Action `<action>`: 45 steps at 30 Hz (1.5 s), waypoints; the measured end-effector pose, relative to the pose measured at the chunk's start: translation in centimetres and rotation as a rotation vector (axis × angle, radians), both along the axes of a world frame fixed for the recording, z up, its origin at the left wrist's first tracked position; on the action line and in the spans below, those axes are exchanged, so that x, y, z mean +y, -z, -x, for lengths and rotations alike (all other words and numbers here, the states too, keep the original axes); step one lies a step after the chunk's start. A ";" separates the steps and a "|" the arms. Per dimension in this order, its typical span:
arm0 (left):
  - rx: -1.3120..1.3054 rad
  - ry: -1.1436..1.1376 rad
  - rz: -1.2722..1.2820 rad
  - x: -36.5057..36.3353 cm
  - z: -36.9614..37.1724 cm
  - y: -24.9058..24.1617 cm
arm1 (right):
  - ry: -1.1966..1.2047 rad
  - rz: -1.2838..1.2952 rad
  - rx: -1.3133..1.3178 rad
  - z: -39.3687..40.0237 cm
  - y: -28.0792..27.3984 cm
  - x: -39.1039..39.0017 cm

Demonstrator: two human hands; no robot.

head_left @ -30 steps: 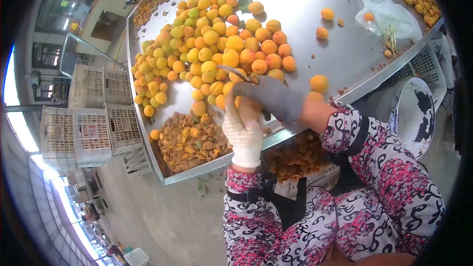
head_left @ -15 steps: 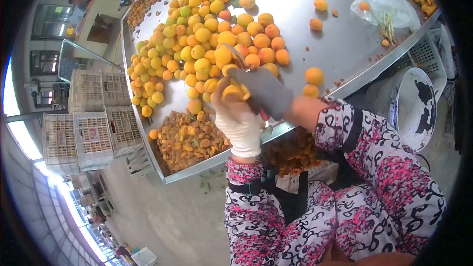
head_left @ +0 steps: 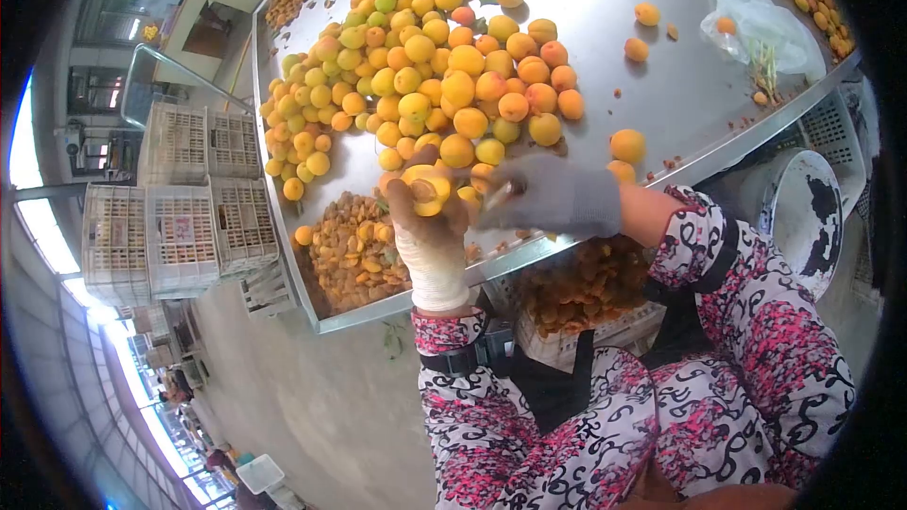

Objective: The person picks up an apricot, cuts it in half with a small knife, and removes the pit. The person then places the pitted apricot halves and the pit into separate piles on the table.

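Above the near edge of the table (head_left: 680, 94), the left hand (head_left: 416, 231) clamps its fingers around a cut apricot (head_left: 433, 191), seemingly to steady it; blur hides whether the right hand's (head_left: 557, 196) fingers grip anything.

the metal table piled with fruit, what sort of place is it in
Probably a fruit-processing workshop: apricots are heaped on a metal table, a cut one shows its pit, and slatted plastic crates stand stacked beside it.
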State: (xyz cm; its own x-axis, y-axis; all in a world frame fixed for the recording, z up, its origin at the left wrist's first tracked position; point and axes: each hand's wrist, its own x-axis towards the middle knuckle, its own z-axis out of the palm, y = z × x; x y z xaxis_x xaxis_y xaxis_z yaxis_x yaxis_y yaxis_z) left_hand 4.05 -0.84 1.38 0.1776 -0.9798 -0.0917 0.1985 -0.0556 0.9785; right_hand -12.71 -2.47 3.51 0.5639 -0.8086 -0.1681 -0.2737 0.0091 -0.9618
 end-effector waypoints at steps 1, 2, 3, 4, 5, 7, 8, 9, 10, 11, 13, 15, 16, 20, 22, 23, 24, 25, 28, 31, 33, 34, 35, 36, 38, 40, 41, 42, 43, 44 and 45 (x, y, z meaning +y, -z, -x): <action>0.148 0.009 -0.059 0.1 0.1 -0.3 | -0.140 -0.047 0.096 0.5 0.1 0.4; 0.296 0.020 -0.116 0.2 0.1 -0.5 | -0.138 -0.044 0.098 0.6 0.8 0.5; 0.298 0.023 -0.114 0.3 -0.3 -0.4 | -0.219 0.104 0.005 1.0 2.0 0.6; 0.331 0.095 -0.090 0.6 -0.9 -0.1 | -0.300 0.251 -0.090 1.1 2.9 0.7; 0.365 0.168 -0.066 0.8 -1.2 -0.1 | -0.299 0.251 -0.089 1.2 3.0 0.4; 0.280 0.170 -0.094 0.9 -0.9 -0.2 | -0.296 0.108 0.224 1.4 3.0 -0.5; 0.193 0.173 -0.121 0.8 -0.5 -0.4 | -0.290 0.104 0.228 1.6 2.6 -0.6; -0.524 0.176 0.181 1.1 0.6 -0.5 | -0.150 0.203 0.055 1.8 1.7 -0.7; -0.518 0.185 0.184 1.2 1.3 -0.7 | -0.008 0.302 -0.118 1.9 1.1 -0.8; -0.573 0.196 0.181 1.2 1.9 -0.9 | 0.090 0.134 -0.164 1.3 1.4 -1.1; -0.268 0.192 0.069 1.1 3.5 -0.2 | 0.190 -0.093 -0.215 0.1 1.7 -1.0; -0.256 0.197 0.062 1.0 3.7 -0.8 | 0.259 -0.308 -0.284 0.2 1.4 -1.0; -0.246 0.199 0.054 1.0 3.7 -1.0 | 0.258 -0.305 -0.285 0.0 1.3 -0.9; 0.134 0.266 -0.101 0.4 2.7 1.1 | 0.345 -0.191 -0.389 -0.8 1.7 -0.8; -0.176 0.200 -0.012 0.5 2.9 1.6 | 0.350 -0.095 -0.293 -0.6 2.0 -1.0; -0.065 0.204 -0.046 0.6 2.9 1.3 | 0.343 0.079 -0.184 -0.5 1.6 -1.2; 0.043 0.208 -0.084 0.8 2.9 1.0 | 0.335 0.249 -0.078 -0.3 1.1 -1.3; 0.040 0.201 -0.088 0.9 2.8 0.6 | 0.329 0.244 -0.082 0.2 0.6 -1.7; 0.195 0.208 -0.187 1.0 3.3 -0.2 | 0.370 -0.018 -0.306 2.3 -2.2 -3.0; 0.093 0.259 -0.189 1.3 3.9 -0.2 | 0.564 -0.264 -0.921 2.4 -3.2 -3.0; 0.263 0.271 -0.228 1.2 4.2 0.7 | 0.559 -0.189 -0.910 2.1 -3.5 -2.8; 0.430 0.269 -0.264 1.2 4.4 1.0 | 0.541 -0.119 -0.902 2.0 -3.7 -2.7; 0.431 0.275 -0.269 1.2 4.7 1.0 | 0.565 -0.015 -0.722 2.0 -4.2 -2.3; 0.509 0.255 -0.309 1.3 5.1 1.0 | 0.572 -0.016 -0.720 2.0 -4.8 -2.1; 0.660 0.207 -0.386 1.5 5.4 1.0 | 0.556 -0.136 -0.649 1.6 -5.6 -1.8; 0.690 0.282 -0.345 1.3 4.7 2.1 | 0.527 0.006 -0.683 1.0 -4.6 -1.7; 0.722 0.353 -0.308 1.3 4.6 2.1 | 0.530 -0.022 -0.685 0.8 -4.5 -1.7; 0.722 0.351 -0.305 1.3 4.6 1.9 | 0.530 -0.047 -0.686 0.5 -4.4 -1.7; 0.671 0.328 -0.311 1.4 4.8 1.7 | 0.518 -0.056 -0.733 0.3 -4.1 -1.6; 0.620 0.302 -0.319 1.6 5.1 1.3 | 0.513 -0.056 -0.733 0.4 -3.9 -1.5; 0.620 0.297 -0.317 1.6 5.3 1.1 | 0.513 -0.085 -0.736 0.6 -3.7 -1.5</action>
State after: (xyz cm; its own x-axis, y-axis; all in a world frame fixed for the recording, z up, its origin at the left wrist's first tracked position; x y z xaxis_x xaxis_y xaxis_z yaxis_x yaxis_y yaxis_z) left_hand -1.22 0.76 0.33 -0.2657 -0.8886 -0.3740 0.6399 -0.4527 0.6210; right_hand -13.34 -3.93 7.24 0.1254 -0.9919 0.0220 0.4687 0.0397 -0.8824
